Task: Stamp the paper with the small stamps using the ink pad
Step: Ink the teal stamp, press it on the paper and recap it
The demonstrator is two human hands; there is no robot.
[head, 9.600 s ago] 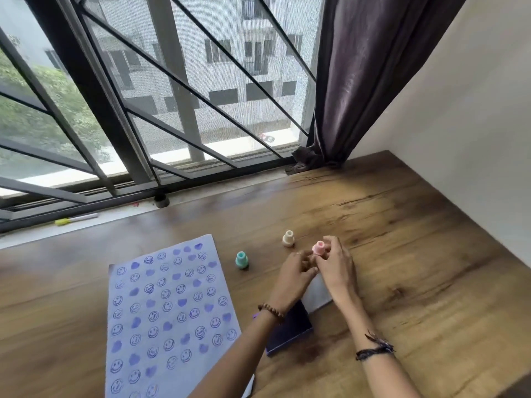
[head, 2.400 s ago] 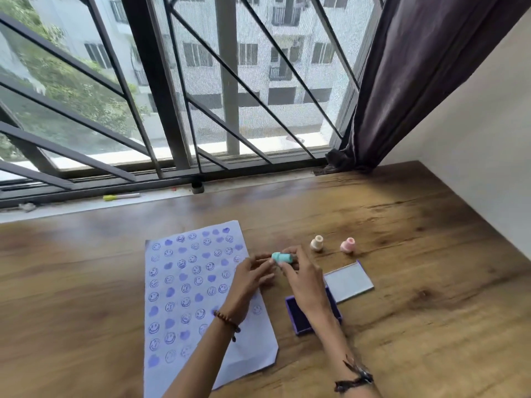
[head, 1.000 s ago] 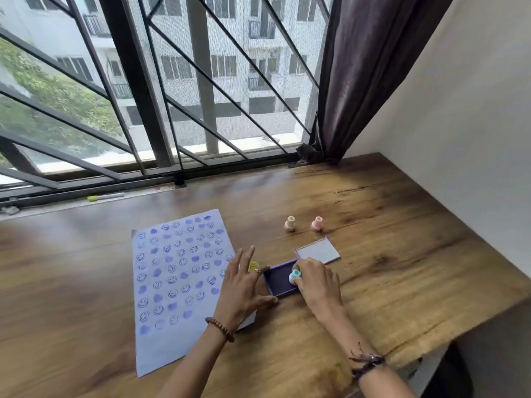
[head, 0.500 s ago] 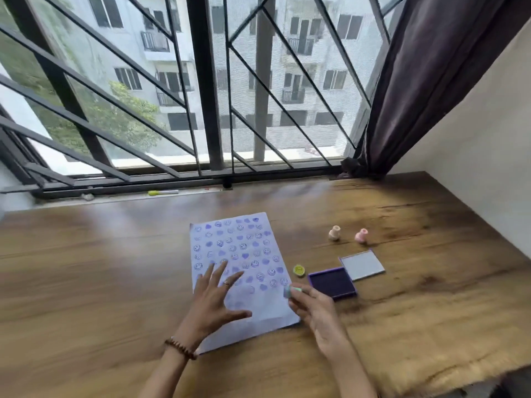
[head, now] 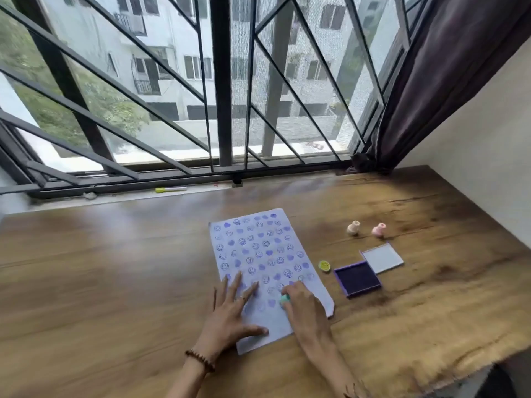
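Two hands rest on the paper (head: 260,262): left hand (head: 230,310) flat with fingers spread, holding nothing; right hand (head: 305,307) pinching the teal stamp (head: 284,298) against the sheet's near right part. Right of the paper: yellow cap (head: 324,265), then open ink pad (head: 357,279); cream stamp (head: 353,227) and pink stamp (head: 378,230) beyond.

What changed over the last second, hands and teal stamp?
The right hand carried the teal stamp off the ink pad leftward onto the lower part of the paper, where it now presses down. The left hand left the pad's edge and lies flat on the paper. Unchanged: pad open, its lid beside it, yellow cap, cream stamp and pink stamp standing behind.
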